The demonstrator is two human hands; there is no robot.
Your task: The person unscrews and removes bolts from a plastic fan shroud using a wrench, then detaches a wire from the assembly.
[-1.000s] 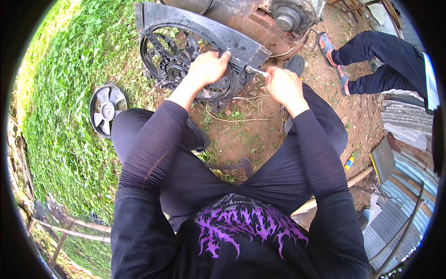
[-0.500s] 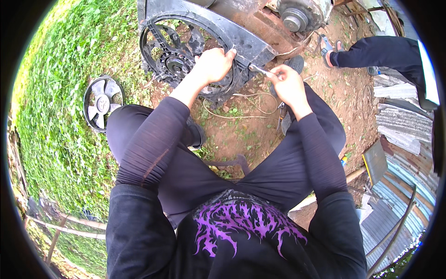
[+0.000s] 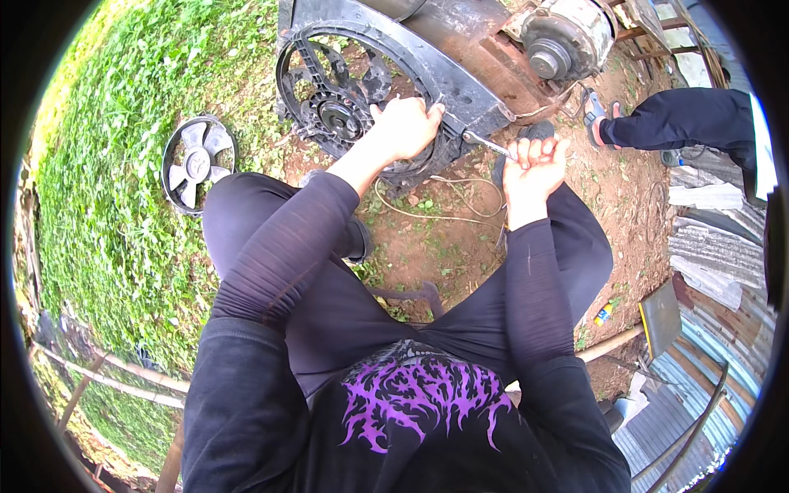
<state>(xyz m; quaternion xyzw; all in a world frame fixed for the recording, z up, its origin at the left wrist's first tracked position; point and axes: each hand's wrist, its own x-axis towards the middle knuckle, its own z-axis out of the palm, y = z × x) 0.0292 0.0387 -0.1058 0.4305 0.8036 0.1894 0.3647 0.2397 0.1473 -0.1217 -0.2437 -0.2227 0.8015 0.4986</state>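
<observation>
Two bare hands work at a black shroud [image 3: 472, 89], which lies just beyond and around the left hand [image 3: 406, 129]. That hand presses against the shroud's ring with its fingers bent and its thumb laid on the rim; its fingertips are partly hidden, so I cannot tell whether it grips. The right hand [image 3: 536, 171] has its fingers curled around the near end of a wrench [image 3: 491, 143], whose far end, ahead and to the left of that hand, meets the shroud's lower corner. A dark hub [image 3: 339, 117] sits inside the ring, to the left of the left hand.

Below and between the hands, a thin cord [image 3: 436, 218] loops over the soil. Well to the left of the left hand, a fan [image 3: 197, 164] with pale blades lies on the grass. Beyond the right hand stands a rusty motor [image 3: 567, 43] with a round pulley. Well to its right, another person's dark trouser leg [image 3: 686, 121] ends in a sandal.
</observation>
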